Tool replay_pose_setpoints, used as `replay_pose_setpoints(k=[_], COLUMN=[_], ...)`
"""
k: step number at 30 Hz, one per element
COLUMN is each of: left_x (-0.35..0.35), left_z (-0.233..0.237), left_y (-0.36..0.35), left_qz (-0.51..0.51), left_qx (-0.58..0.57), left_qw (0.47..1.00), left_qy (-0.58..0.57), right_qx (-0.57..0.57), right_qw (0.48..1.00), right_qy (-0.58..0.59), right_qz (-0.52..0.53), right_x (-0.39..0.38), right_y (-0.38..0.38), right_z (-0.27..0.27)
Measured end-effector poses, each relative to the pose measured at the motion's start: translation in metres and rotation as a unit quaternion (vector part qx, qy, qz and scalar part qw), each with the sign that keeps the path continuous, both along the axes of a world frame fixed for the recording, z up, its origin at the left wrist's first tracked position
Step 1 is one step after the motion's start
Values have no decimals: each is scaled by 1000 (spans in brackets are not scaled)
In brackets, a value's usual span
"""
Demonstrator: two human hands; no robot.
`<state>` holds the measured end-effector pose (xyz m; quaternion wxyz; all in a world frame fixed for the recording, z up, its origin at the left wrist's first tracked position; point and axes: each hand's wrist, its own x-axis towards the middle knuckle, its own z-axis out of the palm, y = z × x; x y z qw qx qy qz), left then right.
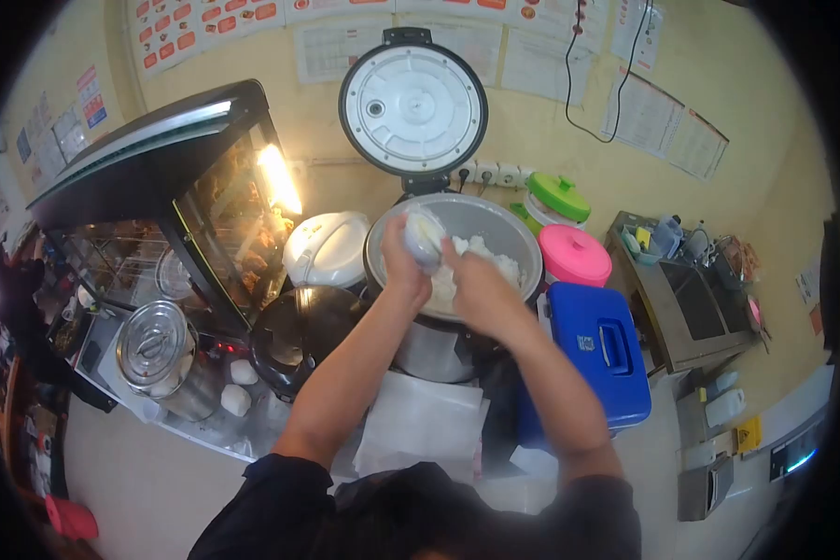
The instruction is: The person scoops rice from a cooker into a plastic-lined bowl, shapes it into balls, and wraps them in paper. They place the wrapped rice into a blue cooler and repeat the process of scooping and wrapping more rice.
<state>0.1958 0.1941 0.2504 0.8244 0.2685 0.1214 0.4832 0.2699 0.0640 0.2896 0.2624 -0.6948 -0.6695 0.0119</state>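
Observation:
Above a large open rice cooker, my left hand holds a small rounded cup tilted, with something pale inside. My right hand is closed beside it, around something pale like a scoop handle, blurred and mostly hidden, that reaches to the cup. White rice lies in the cooker's pot below my hands. The cooker's round lid stands raised behind. Sheets of white paper lie in front of the cooker.
Left are a lit glass display case, a steel canister, white wrapped balls and a black cooker. Right are a blue cooler box, a pink-lidded container and a sink. A person stands far left.

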Motion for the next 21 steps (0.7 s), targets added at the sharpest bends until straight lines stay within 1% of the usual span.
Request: replay_pose_setpoints(k=[3,6,9,12,15,18,19,20,21], left_x=[-11,-29,-37,-48,-50,-41,-41,-41,-40], left_z=[5,18,12,11,2,4,2,-3,-5], left_y=[3,-8,-16,-36,-28,-26,-22,-17,-16], left_qz=[-29,-79,-124,-105,-93,-92,-91,-91,-92], left_qx=[-35,-97,-88,-27,-16,-21,-16,-10,-4], left_qw=[998,991,984,993,995,995,996,995,995], left_qy=[-31,-50,-88,-49,-23,-14,5,25,43], right_qx=[8,158,98,-13,-19,-8,-5,-27,-42], right_qw=[994,983,991,983,988,996,998,998,996], right_qy=[-13,85,90,167,144,83,61,40,60], right_qz=[-108,-43,-13,-81,-43,-28,-23,-32,-41], right_x=[29,34,17,8,23,24,22,20,20], right_y=[6,5,3,11,17,28,29,26,21], right_z=[27,31,9,8,11,11,13,17,29])
